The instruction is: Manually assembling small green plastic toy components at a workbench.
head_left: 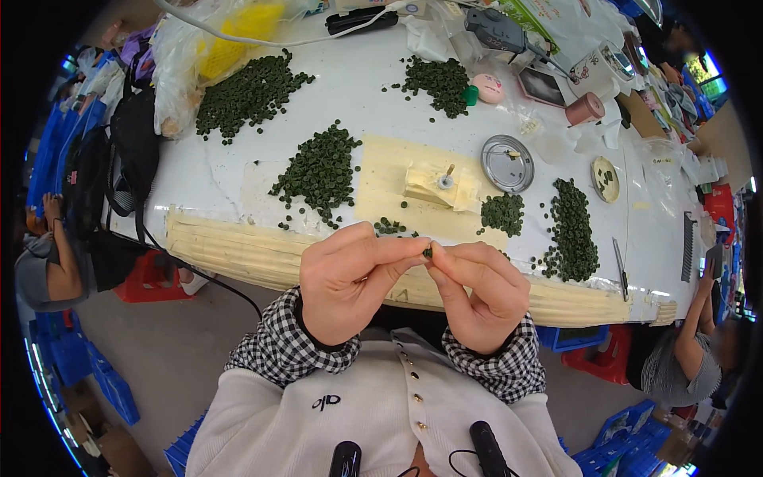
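Observation:
My left hand (342, 274) and my right hand (483, 290) meet at the table's front edge, their fingertips pinched together on a small dark green round piece (427, 253). Fingers hide most of it, so its exact kind does not show. Just beyond my hands stands a tape-covered block (421, 184) with a small metal post on top. A few loose green pieces (389, 226) lie beside my left fingers. Farther left is a large pile of the same pieces (318, 171); a smaller pile (502, 214) sits beyond my right hand, with a long one (572, 230) farther right.
A round metal dish (507, 163) and a small cream dish (605, 179) stand at the right, near a thin pen-like tool (619, 269). More green piles (250, 91) lie at the back. A grey device (497, 30) and a pink round container (488, 87) are behind. People sit at both sides.

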A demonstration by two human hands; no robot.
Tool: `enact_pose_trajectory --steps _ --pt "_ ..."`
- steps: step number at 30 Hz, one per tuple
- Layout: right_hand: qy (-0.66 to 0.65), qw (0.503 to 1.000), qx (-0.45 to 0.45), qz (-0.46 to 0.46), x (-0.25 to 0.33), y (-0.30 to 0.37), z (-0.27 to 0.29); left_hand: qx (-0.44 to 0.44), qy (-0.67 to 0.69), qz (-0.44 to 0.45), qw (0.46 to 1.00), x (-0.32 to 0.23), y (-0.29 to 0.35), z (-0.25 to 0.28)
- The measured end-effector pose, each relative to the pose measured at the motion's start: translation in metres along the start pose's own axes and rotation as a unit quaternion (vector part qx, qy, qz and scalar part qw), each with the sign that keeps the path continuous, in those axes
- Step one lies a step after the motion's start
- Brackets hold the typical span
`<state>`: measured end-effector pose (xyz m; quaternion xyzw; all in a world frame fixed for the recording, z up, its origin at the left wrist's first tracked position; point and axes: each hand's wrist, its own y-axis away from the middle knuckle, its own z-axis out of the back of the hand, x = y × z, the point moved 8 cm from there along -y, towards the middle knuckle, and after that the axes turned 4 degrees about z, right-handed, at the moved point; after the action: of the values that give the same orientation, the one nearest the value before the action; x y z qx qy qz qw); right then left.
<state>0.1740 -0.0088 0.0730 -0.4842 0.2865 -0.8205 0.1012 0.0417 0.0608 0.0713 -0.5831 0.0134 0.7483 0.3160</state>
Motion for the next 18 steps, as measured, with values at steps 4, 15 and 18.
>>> enact_pose_trajectory --steps 4,15,18 --pt "0.025 1.000 -0.011 -0.005 -0.006 0.003 -0.004 0.002 -0.009 0.030 0.999 0.012 0.001 -0.004" --pt "-0.102 0.984 -0.050 -0.137 -0.036 0.016 -0.009 -0.005 0.009 0.046 0.999 0.028 0.008 -0.008" --pt "-0.144 0.972 -0.054 -0.179 -0.040 0.021 -0.011 -0.005 0.024 0.073 0.997 0.030 0.009 -0.009"
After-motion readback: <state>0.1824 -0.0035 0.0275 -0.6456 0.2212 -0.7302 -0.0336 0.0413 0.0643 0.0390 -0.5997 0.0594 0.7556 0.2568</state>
